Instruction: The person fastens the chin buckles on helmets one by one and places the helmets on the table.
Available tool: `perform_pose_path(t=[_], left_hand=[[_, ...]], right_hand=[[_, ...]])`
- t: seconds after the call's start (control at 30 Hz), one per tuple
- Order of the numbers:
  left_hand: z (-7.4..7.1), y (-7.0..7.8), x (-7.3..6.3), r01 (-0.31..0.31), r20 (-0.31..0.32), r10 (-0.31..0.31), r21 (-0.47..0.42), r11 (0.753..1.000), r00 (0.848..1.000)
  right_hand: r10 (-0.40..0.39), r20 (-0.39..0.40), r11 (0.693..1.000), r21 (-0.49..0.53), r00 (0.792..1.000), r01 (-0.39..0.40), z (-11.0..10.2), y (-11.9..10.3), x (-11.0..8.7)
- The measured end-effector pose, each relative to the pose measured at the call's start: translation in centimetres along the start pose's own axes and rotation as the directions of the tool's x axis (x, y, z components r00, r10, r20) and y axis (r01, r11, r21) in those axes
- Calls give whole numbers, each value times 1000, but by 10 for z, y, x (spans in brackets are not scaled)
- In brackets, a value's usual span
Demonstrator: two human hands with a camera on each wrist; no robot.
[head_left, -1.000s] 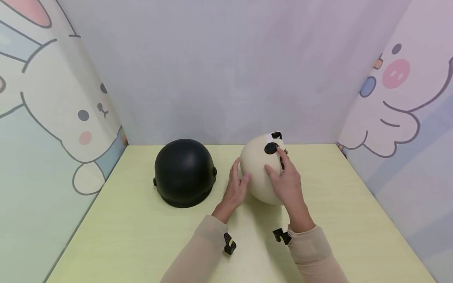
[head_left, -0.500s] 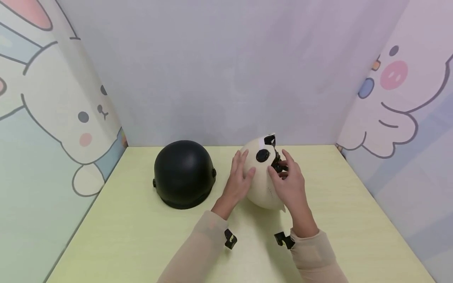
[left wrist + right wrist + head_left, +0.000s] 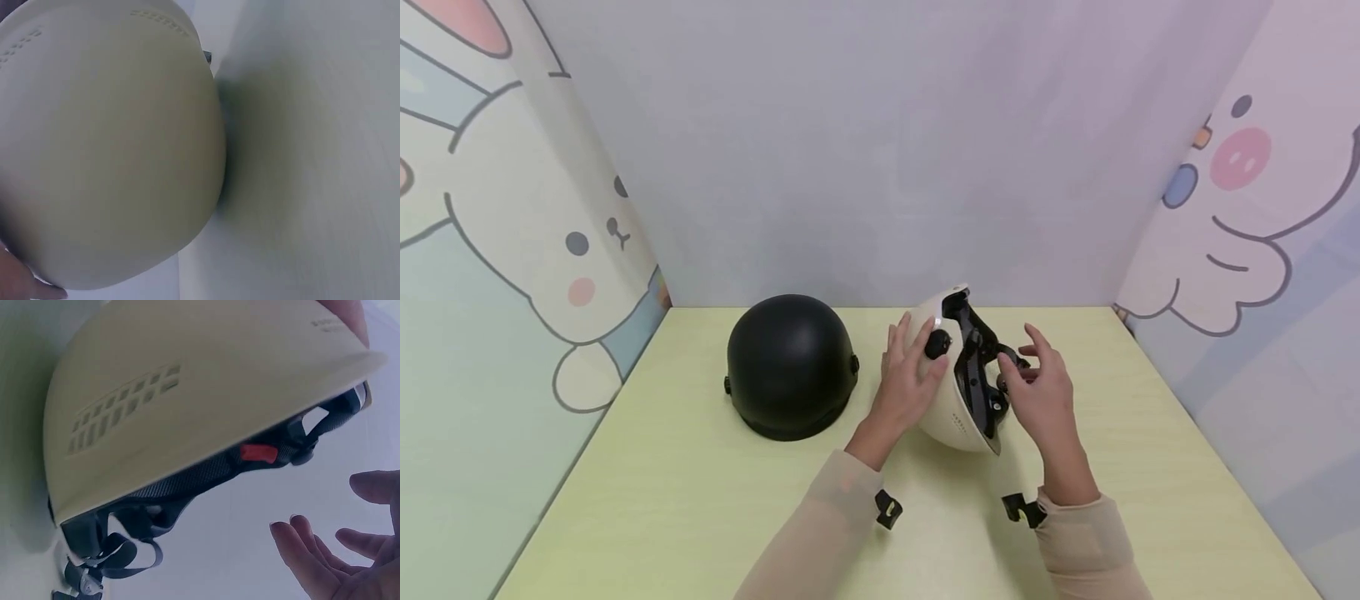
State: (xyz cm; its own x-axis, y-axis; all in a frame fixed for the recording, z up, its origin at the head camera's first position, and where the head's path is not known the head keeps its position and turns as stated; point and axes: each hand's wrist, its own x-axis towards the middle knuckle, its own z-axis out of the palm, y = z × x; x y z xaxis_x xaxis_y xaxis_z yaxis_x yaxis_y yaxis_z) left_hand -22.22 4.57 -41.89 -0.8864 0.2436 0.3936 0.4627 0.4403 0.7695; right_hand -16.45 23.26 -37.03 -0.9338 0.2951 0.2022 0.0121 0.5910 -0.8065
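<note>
Cream helmet (image 3: 206, 406) may roll, because it is tilted; left grip (image 3: 906, 393) only rests against it, spread, and right grip (image 3: 1045, 398) is wide.

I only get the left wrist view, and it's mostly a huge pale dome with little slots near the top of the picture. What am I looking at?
Observer: A cream helmet; the right wrist view shows black lining under its rim.

Visitor: Is it the only one there?

Observer: No, the head view shows a black helmet on the table, to its left.

Visitor: And what's the right hand touching?

Observer: Not the cream shell: the right wrist view shows a gap between it and the right hand.
</note>
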Motion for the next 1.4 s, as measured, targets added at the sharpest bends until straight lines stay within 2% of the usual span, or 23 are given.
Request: perform_pose_path(t=[0.1, 0.17, 0.37, 0.5, 0.73, 0.93, 1.17, 1.4], left_hand=[[-5, 1, 0, -3, 2, 3, 21, 1000, 1000], [-9, 1, 0, 19, 2, -19, 24, 1000, 1000], [-20, -6, -1, 50, -37, -52, -49, 998, 998], [-26, -15, -3, 43, -61, -49, -97, 994, 997], [-33, -26, -8, 36, -57, -43, -127, 991, 997], [-38, -32, -10, 48, -68, -57, -127, 991, 996], [-40, -37, -11, 35, -58, -43, -139, 990, 997], [-38, -42, -14, 31, -55, -41, -172, 985, 998]], right_hand=[[17, 8, 1000, -20, 1000, -17, -3, 9, 1], [26, 11, 999, -35, 1000, -26, -4, 15, 3], [40, 17, 996, -80, 999, -39, -3, 33, 9], [58, 62, 993, -107, 996, -52, 3, 45, 12], [71, 110, 992, -109, 991, -58, 16, 64, 15], [66, 148, 995, -88, 987, -54, 24, 71, 16], [112, 189, 994, -37, 976, -107, 36, 81, 18], [162, 139, 986, -71, 977, -153, 35, 78, 15]])
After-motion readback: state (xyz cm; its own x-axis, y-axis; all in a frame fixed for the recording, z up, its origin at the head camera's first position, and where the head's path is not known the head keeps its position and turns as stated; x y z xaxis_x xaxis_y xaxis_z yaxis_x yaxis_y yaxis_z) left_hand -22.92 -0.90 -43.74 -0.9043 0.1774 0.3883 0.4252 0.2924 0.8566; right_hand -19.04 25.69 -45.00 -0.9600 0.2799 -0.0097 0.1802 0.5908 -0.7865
